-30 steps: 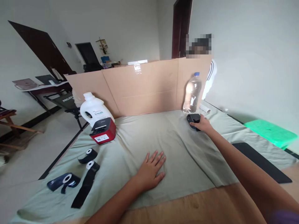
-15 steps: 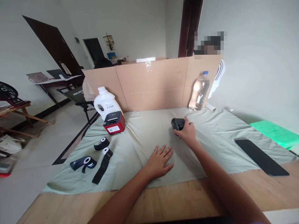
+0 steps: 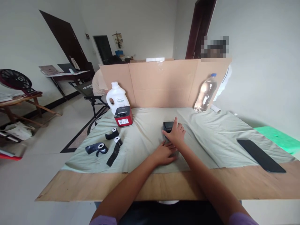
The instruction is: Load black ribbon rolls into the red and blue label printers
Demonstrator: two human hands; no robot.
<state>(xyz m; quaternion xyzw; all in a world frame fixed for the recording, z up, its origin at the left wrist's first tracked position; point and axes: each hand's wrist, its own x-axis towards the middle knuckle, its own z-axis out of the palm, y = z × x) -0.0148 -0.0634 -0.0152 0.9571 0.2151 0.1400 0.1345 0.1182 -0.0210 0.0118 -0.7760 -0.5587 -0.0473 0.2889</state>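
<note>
My right hand (image 3: 177, 134) holds a small black box-shaped device (image 3: 167, 126) at mid-table, with the thumb at its near left side and the index finger pointing up along its right side. The palm covers part of the device, and its exact kind is not clear. My left hand (image 3: 162, 153) lies flat on the pale green cloth (image 3: 145, 131), just nearer to me, its fingers spread and the fingertips close to the right hand. To the left are several black paper rolls with white cores, among them one partly unrolled strip (image 3: 114, 153).
A red and black printer (image 3: 123, 116) stands before a white jug (image 3: 117, 97) at the back left. A cardboard screen (image 3: 164, 84) closes the far side, with a clear bottle (image 3: 206, 93) at its right. A dark flat slab (image 3: 261, 155) lies at right. People are partly visible behind the screen.
The black device and my right hand have moved left, close to my left hand. The left hand stays flat on the cloth. The camera view has shifted, showing more of the table's front edge.
</note>
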